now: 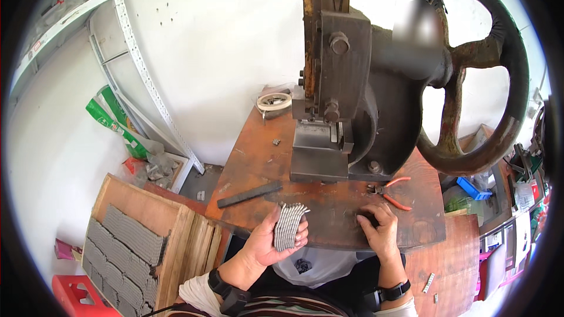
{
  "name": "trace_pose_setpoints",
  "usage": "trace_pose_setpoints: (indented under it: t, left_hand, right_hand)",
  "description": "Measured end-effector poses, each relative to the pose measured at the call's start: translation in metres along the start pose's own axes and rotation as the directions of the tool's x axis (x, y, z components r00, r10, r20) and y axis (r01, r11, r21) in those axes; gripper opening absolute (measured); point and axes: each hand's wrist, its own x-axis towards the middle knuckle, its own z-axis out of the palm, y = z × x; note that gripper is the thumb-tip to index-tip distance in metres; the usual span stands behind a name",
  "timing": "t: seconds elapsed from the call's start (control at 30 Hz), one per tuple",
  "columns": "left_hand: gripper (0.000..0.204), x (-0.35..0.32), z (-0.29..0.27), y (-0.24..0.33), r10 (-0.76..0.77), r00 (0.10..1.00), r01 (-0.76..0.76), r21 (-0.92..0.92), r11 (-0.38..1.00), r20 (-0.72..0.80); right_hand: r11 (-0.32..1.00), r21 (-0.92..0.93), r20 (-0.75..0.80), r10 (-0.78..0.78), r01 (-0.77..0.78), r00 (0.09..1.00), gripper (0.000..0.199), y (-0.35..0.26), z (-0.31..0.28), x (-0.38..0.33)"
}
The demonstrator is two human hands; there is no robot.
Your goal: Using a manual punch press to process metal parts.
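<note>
A bundle of thin grey ridged metal strips (289,226), stacked side by side, is gripped in my left hand (264,245) over the table's front edge. The fingers wrap round its right side and the thumb lies at the left. My right hand (380,229) rests at the front of the table with bent fingers, the thumb a little apart and nothing visible in it. Just beyond it lie cutting pliers with orange handles (397,202). A dark flat bar (249,194) lies on the wooden table (252,158) beyond my left hand.
A heavy dark hand press (346,82) with a large handwheel (517,100) stands on the table. A white ring-shaped dish (274,102) sits behind, left of the press. At lower left, a wooden tray (176,223) holds rows of similar strips, beside a red plastic stool (76,296).
</note>
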Motion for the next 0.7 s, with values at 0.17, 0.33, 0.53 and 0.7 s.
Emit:
trace_pose_setpoints:
  t: [0.17,0.33,0.53,0.7]
  left_hand:
    - [0.056,-0.016,-0.007,-0.005,-0.044,0.999,0.044,0.008,0.999,-0.002]
    - [0.058,-0.025,-0.007,-0.017,-0.094,0.995,0.094,0.021,0.995,0.026]
    - [0.055,-0.020,-0.066,-0.024,-0.371,0.899,0.401,0.776,0.486,-0.232]
    - [0.058,-0.020,-0.192,-0.071,0.002,0.901,0.400,0.827,-0.394,-0.435]
  right_hand:
    - [0.995,-0.039,-0.009,-0.090,0.090,0.996,0.018,-0.004,0.005,-0.001]
    - [0.995,-0.057,-0.005,-0.082,0.082,0.997,0.018,-0.001,0.001,-0.005]
    - [0.990,-0.094,-0.013,-0.107,0.105,0.994,0.017,0.005,-0.002,-0.002]
    - [0.983,-0.069,0.003,-0.173,0.172,0.985,0.017,-0.003,0.012,0.005]
